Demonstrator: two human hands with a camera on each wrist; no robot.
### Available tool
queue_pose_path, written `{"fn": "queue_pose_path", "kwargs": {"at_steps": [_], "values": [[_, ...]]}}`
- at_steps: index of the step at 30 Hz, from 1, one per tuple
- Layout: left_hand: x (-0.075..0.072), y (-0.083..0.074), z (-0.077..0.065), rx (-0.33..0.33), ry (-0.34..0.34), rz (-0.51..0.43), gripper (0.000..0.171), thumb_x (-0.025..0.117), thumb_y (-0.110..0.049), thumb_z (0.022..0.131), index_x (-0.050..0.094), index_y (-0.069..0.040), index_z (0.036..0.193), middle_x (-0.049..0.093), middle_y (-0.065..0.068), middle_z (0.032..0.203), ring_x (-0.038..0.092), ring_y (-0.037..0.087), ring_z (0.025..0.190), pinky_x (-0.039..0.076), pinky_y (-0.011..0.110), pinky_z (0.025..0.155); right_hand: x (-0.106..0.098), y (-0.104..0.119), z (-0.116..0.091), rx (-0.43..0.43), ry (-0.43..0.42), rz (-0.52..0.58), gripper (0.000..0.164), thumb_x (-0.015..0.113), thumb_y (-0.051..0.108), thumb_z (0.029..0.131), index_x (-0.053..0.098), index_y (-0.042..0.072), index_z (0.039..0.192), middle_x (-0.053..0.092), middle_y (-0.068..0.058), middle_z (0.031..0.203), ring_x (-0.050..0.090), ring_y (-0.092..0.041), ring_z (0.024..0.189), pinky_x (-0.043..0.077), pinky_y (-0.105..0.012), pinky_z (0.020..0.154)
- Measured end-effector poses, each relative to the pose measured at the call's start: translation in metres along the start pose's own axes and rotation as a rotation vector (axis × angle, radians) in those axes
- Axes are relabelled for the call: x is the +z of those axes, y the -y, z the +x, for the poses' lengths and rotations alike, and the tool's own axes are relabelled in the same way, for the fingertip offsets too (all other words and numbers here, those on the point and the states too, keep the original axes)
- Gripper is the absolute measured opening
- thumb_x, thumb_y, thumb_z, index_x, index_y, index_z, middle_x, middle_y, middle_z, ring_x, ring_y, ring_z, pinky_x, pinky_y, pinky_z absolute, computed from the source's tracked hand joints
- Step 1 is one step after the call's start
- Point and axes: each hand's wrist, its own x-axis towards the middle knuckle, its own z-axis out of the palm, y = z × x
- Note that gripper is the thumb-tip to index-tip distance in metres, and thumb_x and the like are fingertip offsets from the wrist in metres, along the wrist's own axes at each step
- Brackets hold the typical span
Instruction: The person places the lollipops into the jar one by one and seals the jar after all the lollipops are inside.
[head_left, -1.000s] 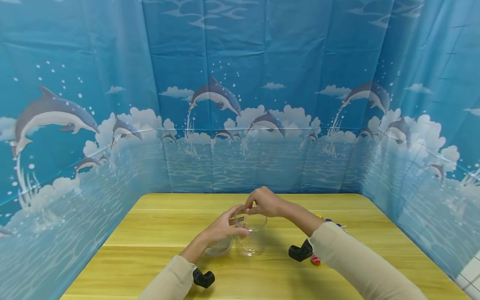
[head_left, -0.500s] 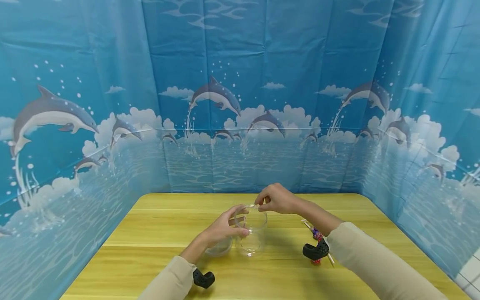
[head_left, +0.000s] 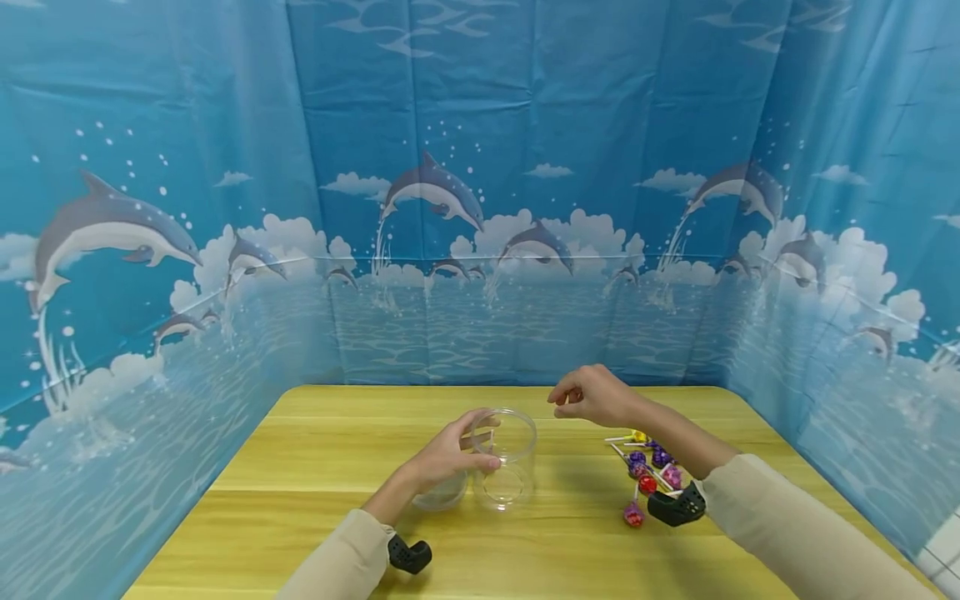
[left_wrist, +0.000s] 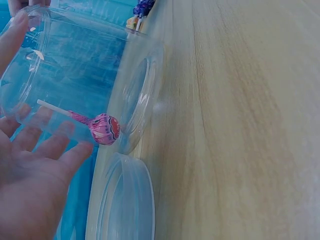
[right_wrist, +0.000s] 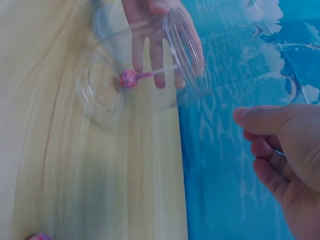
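Note:
My left hand (head_left: 442, 457) holds a clear plastic jar (head_left: 512, 479) from its left side, thumb at the front and fingers spread behind the wall. The jar stands upright with its mouth uncovered. Inside, a pink-wrapped lollipop (left_wrist: 104, 128) rests near the bottom, its white stick pointing up toward the rim. Against the left of the jar's base lies a round clear lid (left_wrist: 131, 200), partly hidden by my left hand in the head view. To the right of the jar and higher than its rim, my right hand (head_left: 596, 396) hangs in the air, fingers loosely bent around nothing.
Several lollipops (head_left: 647, 483) in purple, red, pink and yellow wrappers lie loose on the right of the wooden table (head_left: 315, 467), under my right forearm. A blue dolphin-print curtain (head_left: 480, 333) surrounds the table's back and sides. Black wrist mounts (head_left: 677, 505) stick out below the sleeves.
My right hand has withdrawn from the jar's mouth, moving right and slightly up, uncovering more of the loose lollipops. The left hand and jar stay put.

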Motion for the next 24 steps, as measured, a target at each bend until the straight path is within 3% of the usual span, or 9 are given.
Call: {"fn": "queue_pose_path", "kwargs": {"at_steps": [9,17,24], "values": [[0.001,-0.001,-0.001,0.021,0.009,-0.001,0.075,0.070,-0.025,0.085,0.027,-0.025,0.146,0.030,0.014,0.145,0.038,0.029,0.127,0.045,0.038,0.090,-0.005,-0.012,-0.031,0.075,-0.031,-0.002,0.019,0.069,0.028,0.085,0.071,0.016,0.099,0.066,0.004,0.091,0.059,-0.008,0.072,0.049,-0.026,0.061],[0.003,0.000,-0.001,0.006,-0.002,-0.020,0.071,0.069,-0.020,0.086,0.030,-0.027,0.144,0.036,0.001,0.141,0.038,0.029,0.127,0.045,0.038,0.090,-0.005,-0.030,-0.065,0.134,-0.025,0.040,0.019,0.067,0.027,0.087,0.070,0.016,0.101,0.065,0.006,0.093,0.059,-0.010,0.075,0.050,-0.027,0.063],[0.002,0.003,0.001,0.028,0.002,-0.007,0.071,0.069,-0.020,0.086,0.030,-0.025,0.145,0.036,0.004,0.142,0.040,0.032,0.125,0.047,0.039,0.088,-0.011,-0.041,-0.088,0.161,-0.041,0.017,0.023,0.067,0.032,0.086,0.070,0.014,0.100,0.066,0.005,0.090,0.059,-0.010,0.075,0.050,-0.027,0.063]]}}
